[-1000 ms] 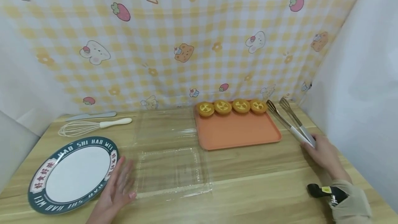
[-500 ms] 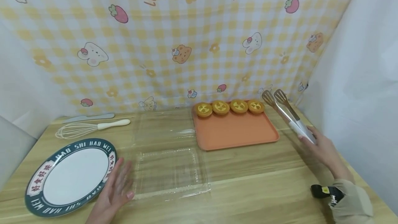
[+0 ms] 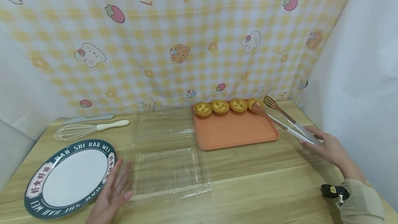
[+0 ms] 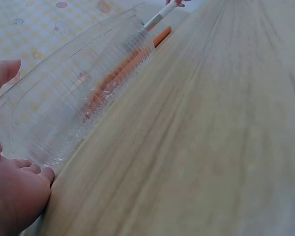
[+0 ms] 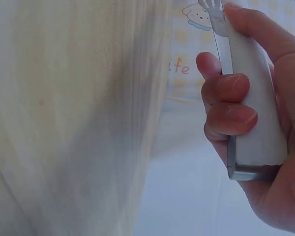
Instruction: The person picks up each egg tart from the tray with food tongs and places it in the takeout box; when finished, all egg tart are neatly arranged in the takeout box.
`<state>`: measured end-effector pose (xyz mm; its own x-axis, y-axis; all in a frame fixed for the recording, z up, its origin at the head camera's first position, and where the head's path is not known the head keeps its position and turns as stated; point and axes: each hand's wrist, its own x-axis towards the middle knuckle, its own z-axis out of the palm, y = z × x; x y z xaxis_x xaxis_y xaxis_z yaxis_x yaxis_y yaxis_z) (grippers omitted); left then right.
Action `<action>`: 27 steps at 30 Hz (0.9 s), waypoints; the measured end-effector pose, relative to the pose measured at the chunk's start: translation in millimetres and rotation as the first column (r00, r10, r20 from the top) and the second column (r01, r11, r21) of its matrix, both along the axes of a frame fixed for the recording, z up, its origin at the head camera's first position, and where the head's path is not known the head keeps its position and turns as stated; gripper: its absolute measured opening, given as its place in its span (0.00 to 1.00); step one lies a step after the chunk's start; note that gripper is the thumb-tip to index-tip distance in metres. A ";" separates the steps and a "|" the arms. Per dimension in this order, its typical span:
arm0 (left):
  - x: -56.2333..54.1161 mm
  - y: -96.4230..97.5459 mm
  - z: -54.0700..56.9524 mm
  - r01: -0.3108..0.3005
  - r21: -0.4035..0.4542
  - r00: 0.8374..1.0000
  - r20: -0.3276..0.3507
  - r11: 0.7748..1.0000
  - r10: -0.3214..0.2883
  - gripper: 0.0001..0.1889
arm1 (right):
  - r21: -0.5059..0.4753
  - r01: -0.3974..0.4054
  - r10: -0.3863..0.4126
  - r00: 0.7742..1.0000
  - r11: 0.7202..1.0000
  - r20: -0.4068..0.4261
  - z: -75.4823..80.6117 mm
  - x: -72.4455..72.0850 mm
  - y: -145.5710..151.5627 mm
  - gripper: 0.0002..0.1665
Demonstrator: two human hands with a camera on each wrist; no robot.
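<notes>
My right hand [image 3: 331, 149] grips white-handled tongs [image 3: 304, 133] with brown slotted ends. The tongs' arms are spread; one end overlaps the rightmost egg tart [image 3: 251, 102], while the other sits to its right. Several egg tarts line the back of an orange tray [image 3: 233, 134]. In the right wrist view, fingers and thumb wrap the tongs' handle [image 5: 258, 103]. My left hand [image 3: 109, 196] lies with fingers extended and thumb apart, between the plate and a clear plastic box [image 3: 172, 174]. The left wrist view has its fingers close by the box's wall [image 4: 64, 98].
A round plate [image 3: 73, 179] with a dark green lettered rim lies at the left. Behind it are a white whisk [image 3: 112, 124] and a pale knife [image 3: 93, 118]. The box's lid [image 3: 164, 122] spreads toward the checked backdrop [image 3: 124, 37].
My right hand lifted the tongs, then swung their ends left and spread them, so one end now overlaps the rightmost tart. My left hand has barely moved.
</notes>
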<state>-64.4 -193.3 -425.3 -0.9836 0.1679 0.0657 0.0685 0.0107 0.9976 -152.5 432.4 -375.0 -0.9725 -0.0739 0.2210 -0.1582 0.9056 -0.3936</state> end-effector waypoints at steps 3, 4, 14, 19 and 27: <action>1.5 -1.4 0.5 0.006 0.011 1.000 -0.005 1.000 -0.006 0.44 | 0.000 -0.013 0.013 1.000 1.000 0.005 1.5 0.1 -0.8 0.36; 1.9 -1.6 1.1 0.005 0.010 1.000 0.004 1.000 -0.005 0.44 | 0.001 -0.018 0.018 1.000 1.000 0.007 1.9 0.1 -1.1 0.36; 3.5 -0.4 5.6 0.014 0.016 0.999 0.035 1.000 -0.014 0.44 | 0.058 -0.012 0.011 1.000 0.998 0.010 5.5 0.4 -6.3 0.37; 3.5 0.1 5.1 0.049 0.022 0.999 -0.007 0.999 -0.048 0.46 | 0.067 -0.015 0.014 1.000 0.998 0.008 2.9 0.5 -8.0 0.37; 4.7 0.6 5.9 0.072 0.048 0.997 -0.045 0.996 -0.070 0.47 | 0.068 -0.012 0.013 1.000 0.998 -0.011 0.4 -2.2 -9.0 0.37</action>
